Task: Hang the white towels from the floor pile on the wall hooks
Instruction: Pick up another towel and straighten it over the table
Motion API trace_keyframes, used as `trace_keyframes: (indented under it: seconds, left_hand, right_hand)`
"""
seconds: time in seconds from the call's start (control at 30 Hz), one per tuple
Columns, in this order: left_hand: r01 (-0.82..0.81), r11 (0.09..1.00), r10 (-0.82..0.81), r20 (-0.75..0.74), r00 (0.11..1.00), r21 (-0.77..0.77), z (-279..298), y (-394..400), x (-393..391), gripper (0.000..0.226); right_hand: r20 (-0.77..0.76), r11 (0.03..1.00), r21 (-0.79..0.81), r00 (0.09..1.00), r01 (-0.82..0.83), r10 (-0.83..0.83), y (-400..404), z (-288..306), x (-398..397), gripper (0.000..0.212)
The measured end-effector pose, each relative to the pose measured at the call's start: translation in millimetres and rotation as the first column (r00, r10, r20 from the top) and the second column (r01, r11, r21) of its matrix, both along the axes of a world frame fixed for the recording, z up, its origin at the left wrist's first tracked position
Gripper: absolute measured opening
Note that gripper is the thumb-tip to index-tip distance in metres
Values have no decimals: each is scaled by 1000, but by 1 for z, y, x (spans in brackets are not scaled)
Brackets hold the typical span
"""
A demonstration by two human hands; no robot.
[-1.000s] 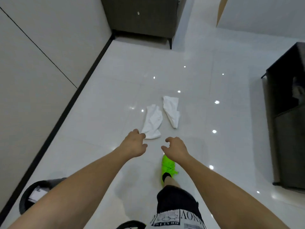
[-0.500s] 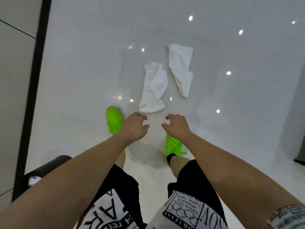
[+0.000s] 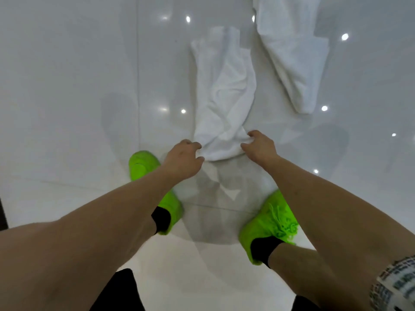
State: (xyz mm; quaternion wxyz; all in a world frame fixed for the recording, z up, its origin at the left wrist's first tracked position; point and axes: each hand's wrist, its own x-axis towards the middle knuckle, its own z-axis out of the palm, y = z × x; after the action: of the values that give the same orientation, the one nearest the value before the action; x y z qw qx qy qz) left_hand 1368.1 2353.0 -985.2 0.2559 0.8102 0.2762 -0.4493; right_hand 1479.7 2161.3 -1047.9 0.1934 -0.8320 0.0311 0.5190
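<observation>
The glossy floor [image 3: 67, 86] carries two towels: ours [image 3: 222, 97] at twelve o'clock, another [image 3: 294, 59] at one o'clock. It looks soft, light, limp; we judge its near corners the best hold. Our left hand [image 3: 183, 161] and right hand [image 3: 260, 147], apart, pinch them. Shorts print [image 3: 395, 286] is unreadable.

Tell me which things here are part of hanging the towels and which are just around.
Part of the job:
- near white towel, both hands at its near end
- far white towel, untouched
- left hand
- right hand

Just around:
- green shoes
- glossy tiled floor

No wall hooks in view.
</observation>
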Motion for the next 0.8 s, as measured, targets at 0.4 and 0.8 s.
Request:
trace_keyframes:
  seconds: [0.4,0.8]
  left_hand:
    - [99,994,-96,56,994,-55,131,-7,55,47]
    - [495,869,-437,485,758,10,518,-99,245,64]
  right_hand:
    - [122,995,42,988,88,-92,-1,152,5,19]
    - [474,921,351,815,172,-333,-78,555,139,4]
